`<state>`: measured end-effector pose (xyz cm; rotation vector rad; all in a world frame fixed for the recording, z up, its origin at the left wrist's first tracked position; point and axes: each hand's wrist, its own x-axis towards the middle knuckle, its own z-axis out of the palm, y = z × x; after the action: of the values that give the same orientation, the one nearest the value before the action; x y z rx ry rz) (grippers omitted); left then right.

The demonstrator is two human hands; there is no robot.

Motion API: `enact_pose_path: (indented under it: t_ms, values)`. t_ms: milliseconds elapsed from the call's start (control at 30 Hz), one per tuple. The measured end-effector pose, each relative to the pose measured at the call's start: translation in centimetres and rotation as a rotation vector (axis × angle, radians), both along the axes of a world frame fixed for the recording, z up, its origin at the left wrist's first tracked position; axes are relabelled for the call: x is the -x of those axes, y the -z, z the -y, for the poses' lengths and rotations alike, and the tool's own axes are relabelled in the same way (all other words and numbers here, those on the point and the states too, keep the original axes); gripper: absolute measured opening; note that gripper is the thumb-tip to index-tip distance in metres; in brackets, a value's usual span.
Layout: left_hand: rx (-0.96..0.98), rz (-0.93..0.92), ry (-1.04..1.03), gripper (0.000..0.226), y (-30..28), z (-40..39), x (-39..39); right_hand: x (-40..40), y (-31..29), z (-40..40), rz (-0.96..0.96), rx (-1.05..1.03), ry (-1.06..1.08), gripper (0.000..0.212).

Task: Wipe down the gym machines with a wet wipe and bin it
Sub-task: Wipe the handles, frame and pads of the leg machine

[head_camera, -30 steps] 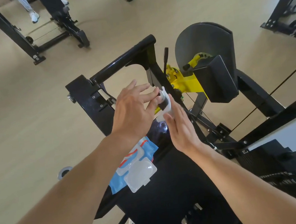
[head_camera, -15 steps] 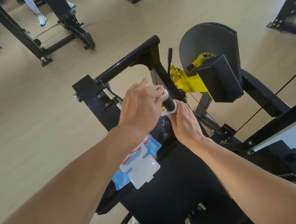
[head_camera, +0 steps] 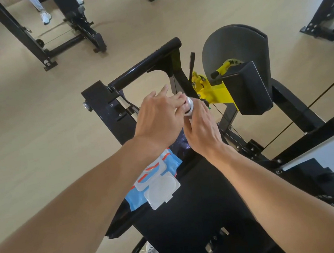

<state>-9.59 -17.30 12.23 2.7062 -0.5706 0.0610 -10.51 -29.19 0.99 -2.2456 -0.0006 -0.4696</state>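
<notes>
A white wet wipe [head_camera: 189, 106] is wrapped round the lower end of a black handle bar [head_camera: 184, 82] of the gym machine. My left hand [head_camera: 157, 118] and my right hand [head_camera: 201, 129] meet at that spot, and both hold the wipe against the bar. My left fingers lie mostly straight over the wipe, and my right fingers curl round it from below. A blue pack of wipes [head_camera: 154, 181] with its clear lid flipped open lies on the machine's black pad [head_camera: 195, 218] under my left forearm.
The machine has a yellow bracket [head_camera: 210, 93], a black block pad [head_camera: 246, 88] and a grey disc [head_camera: 233, 43] to the right. A horizontal black bar [head_camera: 143, 67] crosses behind my hands. Other machine frames stand on the beige floor; a person's white shoe [head_camera: 46, 16] shows at top left.
The camera has moved in closer. Both hands stay on the wipe at the bar; my right hand has slid up around it and my left fingers have shifted over it.
</notes>
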Motion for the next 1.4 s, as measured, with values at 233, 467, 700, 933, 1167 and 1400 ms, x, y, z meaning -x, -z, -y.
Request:
enact_pose_path:
  t_ms: [233,467,700,933,1167,1400]
  values:
    - [0.136,-0.041,-0.004,0.055,2.9,-2.6,1.3,0.0,2.3,0.0,-0.154,0.026,0.081,0.034]
    - [0.515,-0.034,-0.228,0.05,3.1,-3.1,3.9,-1.8,-1.5,-0.7,-0.054,-0.141,0.015,0.026]
    - [0.424,-0.108,-0.145,0.049,3.4,-3.6,4.7,-0.2,2.6,0.9,-0.263,-0.037,0.071,0.022]
    - [0.415,-0.071,-0.117,0.052,4.4,-3.1,4.9,-2.1,-2.0,-1.2,-0.022,-0.129,0.037,0.025]
    - [0.295,-0.075,0.008,0.064,4.0,-2.2,4.7,-0.1,2.5,1.5,-0.287,-0.018,0.033,0.024]
    - [0.096,-0.043,0.07,0.07,3.1,-0.8,2.9,2.0,1.6,-0.1,-0.178,-0.134,-0.087,0.085]
